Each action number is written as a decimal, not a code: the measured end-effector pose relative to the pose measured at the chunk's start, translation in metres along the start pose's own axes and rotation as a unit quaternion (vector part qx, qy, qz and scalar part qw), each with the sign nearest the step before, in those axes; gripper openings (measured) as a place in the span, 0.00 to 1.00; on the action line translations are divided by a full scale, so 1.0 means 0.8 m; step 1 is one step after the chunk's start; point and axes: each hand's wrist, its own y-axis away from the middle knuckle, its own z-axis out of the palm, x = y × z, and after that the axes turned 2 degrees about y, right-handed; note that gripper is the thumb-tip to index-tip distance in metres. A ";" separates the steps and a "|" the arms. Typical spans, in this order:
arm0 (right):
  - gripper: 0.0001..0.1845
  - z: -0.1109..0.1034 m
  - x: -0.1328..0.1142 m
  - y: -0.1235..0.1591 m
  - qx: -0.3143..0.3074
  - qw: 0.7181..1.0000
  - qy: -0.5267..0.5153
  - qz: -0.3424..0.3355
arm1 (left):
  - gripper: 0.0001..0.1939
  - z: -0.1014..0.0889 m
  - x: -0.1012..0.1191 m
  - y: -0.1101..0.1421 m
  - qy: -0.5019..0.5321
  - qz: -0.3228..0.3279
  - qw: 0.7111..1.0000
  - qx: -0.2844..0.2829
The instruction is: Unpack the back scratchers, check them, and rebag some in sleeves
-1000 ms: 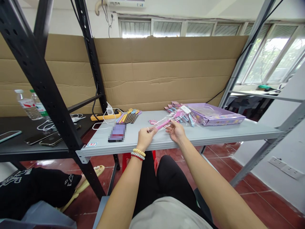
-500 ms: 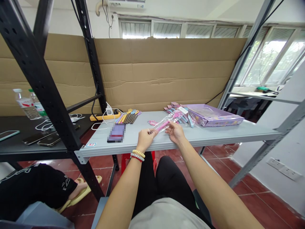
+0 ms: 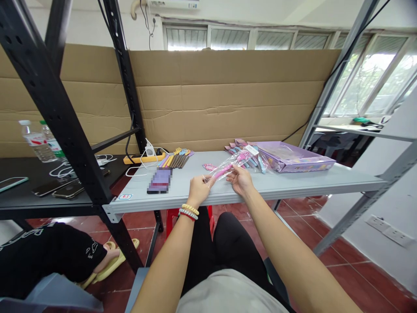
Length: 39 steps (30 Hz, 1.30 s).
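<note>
Above the table's front edge, both hands hold a clear plastic bag (image 3: 224, 168) with a slim pink pen-like stick inside and a white label at its far end. My left hand (image 3: 199, 190) pinches the bag's near end, and pale beads and a red band circle that wrist. My right hand (image 3: 242, 181) has its thumb and fingers closed on the bag's right side, around the middle. Behind the bag lies a pile of wrapped blue and pink sticks (image 3: 260, 164). A small pink packet (image 3: 209, 167) rests flat just beyond my left hand.
A shallow purple box (image 3: 304, 166) stands right on the grey table (image 3: 342, 180). To the left lie several loose sticks with coloured tops (image 3: 179, 160), a blurred-out phone-like thing (image 3: 159, 180) and a yellow power strip (image 3: 145, 159). Another person's leg (image 3: 48, 252) shows at lower left.
Both hands keep their hold on the bagged pink stick with hardly any movement. The view has shifted slightly.
</note>
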 end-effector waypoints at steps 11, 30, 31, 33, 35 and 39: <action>0.11 -0.007 -0.037 -0.011 0.077 0.997 -0.015 -0.002 | 0.17 0.000 -0.009 -0.004 0.024 -0.017 1.000 -0.011; 0.05 -0.040 -0.229 0.006 0.124 0.965 0.133 -0.190 | 0.10 -0.002 -0.006 -0.015 0.376 -0.121 0.916 0.073; 0.06 -0.040 -0.241 0.007 0.149 0.959 0.110 -0.216 | 0.09 -0.003 -0.006 -0.015 0.397 -0.131 0.903 0.100; 0.10 -0.044 -0.266 0.010 0.214 0.938 0.045 -0.270 | 0.06 -0.004 -0.006 -0.016 0.431 -0.144 0.876 0.161; 0.13 -0.050 -0.287 0.020 0.267 0.910 -0.019 -0.315 | 0.04 -0.003 -0.008 -0.017 0.436 -0.148 0.857 0.231; 0.16 -0.063 -0.286 0.055 0.272 0.891 -0.086 -0.354 | 0.04 0.004 -0.014 -0.018 0.311 -0.142 0.876 0.340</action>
